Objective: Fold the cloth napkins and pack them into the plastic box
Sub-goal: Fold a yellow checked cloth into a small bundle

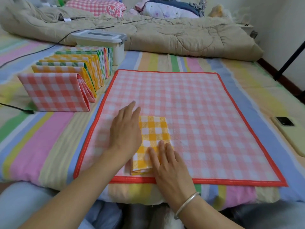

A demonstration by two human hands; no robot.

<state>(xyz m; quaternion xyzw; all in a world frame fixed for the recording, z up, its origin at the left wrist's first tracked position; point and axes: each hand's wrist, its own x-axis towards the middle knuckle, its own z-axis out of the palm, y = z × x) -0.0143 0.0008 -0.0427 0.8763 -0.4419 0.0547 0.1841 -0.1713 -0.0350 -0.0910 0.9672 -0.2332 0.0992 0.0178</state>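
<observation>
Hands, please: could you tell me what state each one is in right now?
Left hand: open, fingers straight, flat on the left side of the yellow napkin.
Right hand: open, straight fingers pressing the same napkin.

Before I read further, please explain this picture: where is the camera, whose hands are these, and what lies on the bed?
No machine here. One camera on a person's head looks down at their bare hands. The left hand and right hand press flat on a folded yellow checked napkin; neither grips it. It lies on a pink checked mat over a striped bed sheet. At the left stands a row of folded napkins, behind it a plastic box with its lid on. A phone lies at the right.
</observation>
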